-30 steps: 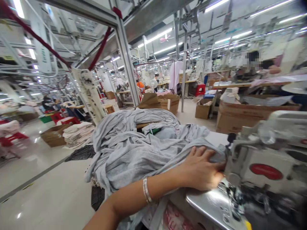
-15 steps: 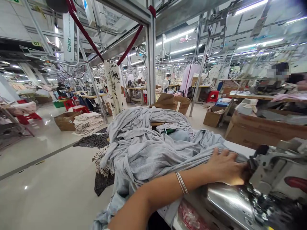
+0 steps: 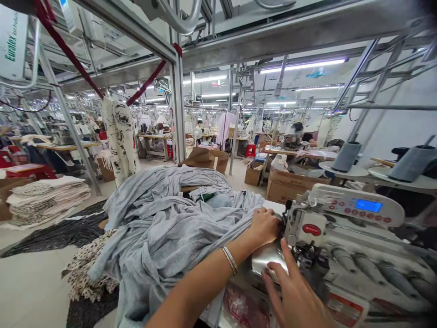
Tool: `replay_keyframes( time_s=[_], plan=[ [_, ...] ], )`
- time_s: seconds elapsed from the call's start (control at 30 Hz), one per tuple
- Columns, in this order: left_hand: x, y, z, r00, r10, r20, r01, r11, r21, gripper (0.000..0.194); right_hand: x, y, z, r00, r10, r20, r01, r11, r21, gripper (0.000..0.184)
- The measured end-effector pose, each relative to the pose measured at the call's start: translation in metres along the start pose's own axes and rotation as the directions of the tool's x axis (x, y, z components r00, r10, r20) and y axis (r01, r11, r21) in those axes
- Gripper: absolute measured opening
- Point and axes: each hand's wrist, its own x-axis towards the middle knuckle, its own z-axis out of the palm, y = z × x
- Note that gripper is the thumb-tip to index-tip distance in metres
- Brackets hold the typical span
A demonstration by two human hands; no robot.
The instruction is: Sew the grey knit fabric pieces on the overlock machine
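From where I stand, the great heap of grey cloth (image 3: 170,228) takes up most of the worktop, spilling over its near side; I'd guess it is piled there to lie within arm's reach of the sewing machine (image 3: 362,241), which stands just to its right. Lower down on the left, a bundle of spotted cloth (image 3: 88,269) lies beside the heap, perhaps set off to that side to keep clear of the grey. The right hand (image 3: 300,296) hangs in front of the machine with its fingers spread wide and nothing visible in them, so it looks free for use. The left hand (image 3: 266,225) rests at the heap's right end, close by the machine head, its fingers bent on the cloth, seemingly to steady that end; their tips are partly hidden, so I can't tell whether they pinch the fabric or only press it. The shiny metal plate (image 3: 269,257) below that hand is bare in the part I can see. Thread cones (image 3: 346,156) stand upright behind the machine, likely so the thread can run off freely. Smallest of all, thin bangles (image 3: 229,260) circle the left wrist, well back from the machine head.
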Motion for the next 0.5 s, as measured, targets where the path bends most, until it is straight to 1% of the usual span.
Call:
replay_keyframes(
  time_s=[0.03, 0.07, 0.17, 0.2, 0.27, 0.3, 0.37, 0.4, 0.43, 0.5],
  plan=[
    [0.001, 0.0, 0.001, 1.0, -0.008, -0.001, 0.008, 1.0, 0.004, 0.029, 0.001, 0.001, 0.001, 1.0, 0.009, 0.021, -0.009, 1.0, -0.001, 0.035],
    [0.001, 0.0, 0.002, 1.0, -0.016, -0.002, 0.016, 1.0, 0.006, 0.028, 0.001, 0.0, 0.0, 1.0, 0.017, 0.015, -0.017, 1.0, 0.005, 0.035],
    [0.001, -0.001, 0.003, 0.999, -0.034, -0.005, 0.034, 0.999, -0.004, 0.03, -0.004, -0.003, -0.005, 0.992, 0.02, -0.122, -0.018, 1.0, 0.012, 0.034],
    [0.001, -0.001, 0.003, 0.999, -0.038, -0.006, 0.038, 0.999, -0.009, 0.031, -0.004, -0.004, -0.006, 0.989, 0.023, -0.146, -0.022, 1.0, 0.005, 0.034],
    [0.001, 0.001, 0.002, 0.999, -0.046, -0.009, 0.046, 0.999, -0.021, 0.032, -0.003, -0.006, -0.006, 0.992, 0.058, -0.116, -0.062, 0.998, -0.031, 0.037],
    [0.001, 0.002, 0.0, 0.999, -0.05, -0.01, 0.05, 0.998, -0.027, 0.031, -0.001, -0.007, -0.006, 0.996, 0.068, -0.063, -0.07, 0.997, -0.025, 0.04],
    [0.003, 0.003, -0.005, 0.998, -0.054, -0.011, 0.054, 0.998, -0.038, 0.027, 0.001, -0.008, -0.005, 0.994, 0.103, 0.033, -0.104, 0.994, 0.031, 0.044],
    [0.003, 0.004, -0.008, 0.998, -0.054, -0.011, 0.054, 0.998, -0.045, 0.025, 0.001, -0.008, -0.005, 0.99, 0.135, 0.042, -0.137, 0.989, 0.057, 0.044],
    [0.001, 0.004, -0.012, 0.998, -0.054, -0.01, 0.054, 0.997, -0.054, 0.024, 0.0, -0.009, -0.006, 0.987, 0.16, 0.017, -0.161, 0.983, 0.087, 0.042],
    [-0.011, 0.004, -0.02, 0.998, -0.062, -0.001, 0.062, 0.995, -0.078, 0.023, -0.006, -0.01, -0.009, 0.972, 0.206, -0.117, -0.187, 0.97, 0.153, 0.034]
  ],
)
